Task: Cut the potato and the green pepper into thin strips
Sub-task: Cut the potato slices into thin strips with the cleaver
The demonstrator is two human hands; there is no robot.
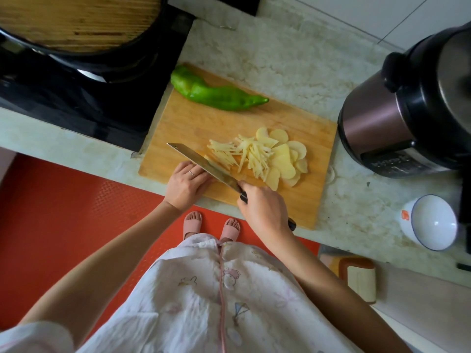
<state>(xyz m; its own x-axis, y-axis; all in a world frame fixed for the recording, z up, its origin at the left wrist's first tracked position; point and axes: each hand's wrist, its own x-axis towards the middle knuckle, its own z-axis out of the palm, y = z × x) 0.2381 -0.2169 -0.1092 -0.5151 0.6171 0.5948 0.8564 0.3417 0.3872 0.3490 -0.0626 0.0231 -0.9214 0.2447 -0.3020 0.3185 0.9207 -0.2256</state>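
Note:
On the wooden cutting board (193, 123) a whole green pepper (216, 94) lies along the far edge. Thin potato strips (244, 155) are heaped in the middle, with round potato slices (285, 159) fanned out to their right. My right hand (263, 203) grips the black handle of a cleaver (211, 166), whose blade slants across the board's near left part. My left hand (187, 183) sits with curled fingers against the blade's left side, on a small piece of potato that the blade mostly hides.
A black stove (84, 98) carrying a pan with a wooden lid (79, 21) stands to the left. A pressure cooker (413, 108) stands right of the board, a white bowl (430, 221) nearer me. The counter edge runs just under my hands.

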